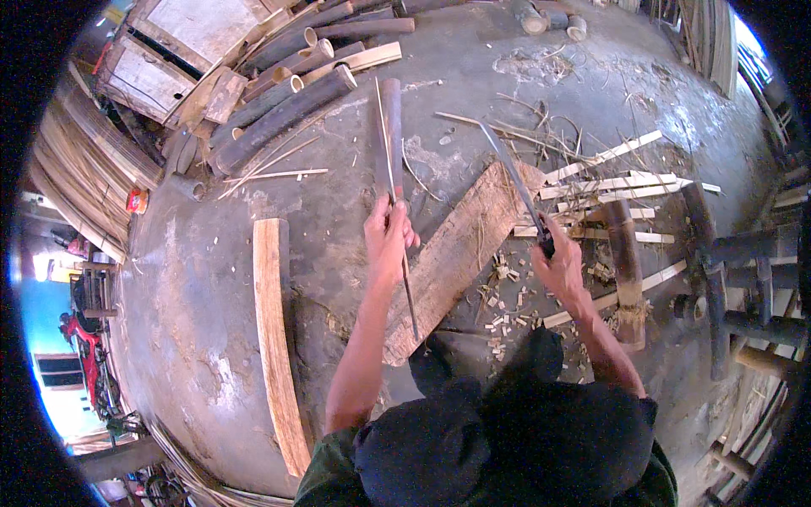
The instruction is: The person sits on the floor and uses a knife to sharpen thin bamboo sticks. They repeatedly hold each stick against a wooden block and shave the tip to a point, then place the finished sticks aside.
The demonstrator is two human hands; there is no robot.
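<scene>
Thin strip (409,291) in the left grip (389,238), held lengthwise away from the body – one end sticks out past the fingers, the other runs back toward the person. Left grip is closed around it near its middle. Right grip (560,262) is wrapped round the dark handle of a long knife (510,169), blade pointing forward and leaning left, apart from the strip. Strip is above the floor (194,296), left of the knife; a dark bamboo length (394,127) shows behind its far part. Wide rough plank (456,258) lies diagonally between the two forearms, its far end near the blade. Small pale chips (500,325) are scattered on the floor right of the plank, below the right grip. Pale split pieces (612,183) lie beyond the right grip, to the right – some overlapping. Long pale-faced timber (274,338) lies left of the left forearm, well apart from it. Cut bamboo stalks (283,127) are piled at the upper left.
</scene>
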